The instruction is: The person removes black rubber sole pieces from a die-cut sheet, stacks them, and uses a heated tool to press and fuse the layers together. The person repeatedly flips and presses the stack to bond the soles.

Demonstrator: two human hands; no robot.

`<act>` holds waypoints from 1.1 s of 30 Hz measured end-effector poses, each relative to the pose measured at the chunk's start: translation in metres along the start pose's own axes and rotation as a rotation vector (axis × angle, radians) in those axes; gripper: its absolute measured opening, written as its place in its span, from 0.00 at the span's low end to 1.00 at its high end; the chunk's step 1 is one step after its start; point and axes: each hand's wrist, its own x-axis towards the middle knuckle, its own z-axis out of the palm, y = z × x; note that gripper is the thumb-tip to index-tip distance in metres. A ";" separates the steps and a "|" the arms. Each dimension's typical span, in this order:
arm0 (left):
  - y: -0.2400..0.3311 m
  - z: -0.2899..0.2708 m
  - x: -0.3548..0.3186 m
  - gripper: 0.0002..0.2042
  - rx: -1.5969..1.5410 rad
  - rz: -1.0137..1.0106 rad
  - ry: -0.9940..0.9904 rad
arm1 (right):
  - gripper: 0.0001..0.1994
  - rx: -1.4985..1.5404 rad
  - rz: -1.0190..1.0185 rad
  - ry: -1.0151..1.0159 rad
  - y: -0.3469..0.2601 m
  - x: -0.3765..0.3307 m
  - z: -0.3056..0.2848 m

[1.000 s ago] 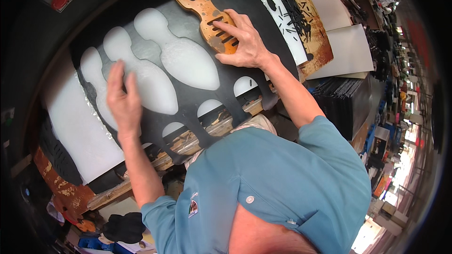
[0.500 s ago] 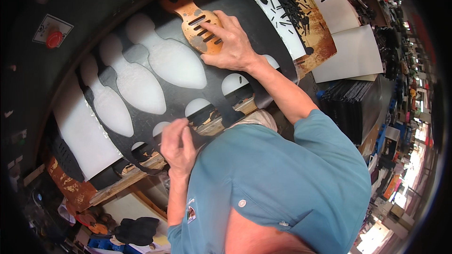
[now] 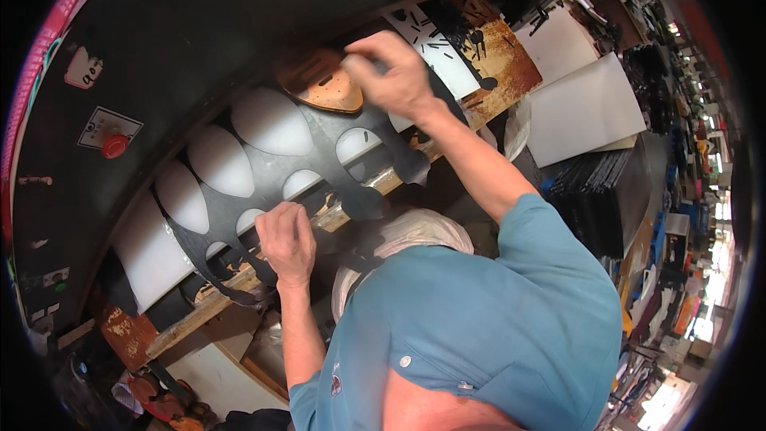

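My right hand (image 3: 389, 78), blurred, is half open, fingers bent, gap between thumb and index, nothing seen in it. Orange slotted die (image 3: 339, 97) sits just left of and below those fingers, pointed end toward me, far end in the shadow under the dark press (image 3: 199, 48); contact with my hand, can't tell. Die lies on the black sheet (image 3: 325, 129), which spreads left and nearer to me from the right hand. My left hand (image 3: 287, 243) is at the sheet's near edge, fingers curled in; can't tell whether it pinches the edge or holds anything. Ahead of the left hand, pale teardrop cut-outs (image 3: 273, 124) run in a slanting row, far ends shaded; half-round cut-outs (image 3: 302, 182) line the near edge, some just beyond my left knuckles. Left of that hand, a white board (image 3: 149, 255) sticks out past the sheet. Beyond the right hand, a white strip (image 3: 447, 60) with black scraps, then a rusty plate (image 3: 511, 64). Farther right of that hand, pale sheets (image 3: 586, 112), with a stack of black sheets (image 3: 590, 195) nearer me. Red button (image 3: 115, 146) on the press, well left of both hands.
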 end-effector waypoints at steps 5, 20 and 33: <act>-0.004 0.003 -0.005 0.10 0.044 0.068 0.041 | 0.07 -0.098 -0.235 0.243 -0.007 0.058 -0.055; 0.055 0.051 -0.015 0.13 0.155 0.021 0.041 | 0.05 -0.341 -0.257 -0.082 0.025 -0.143 -0.056; 0.055 0.062 -0.018 0.13 0.159 -0.217 0.020 | 0.07 -0.281 -0.285 -0.123 0.025 -0.142 -0.063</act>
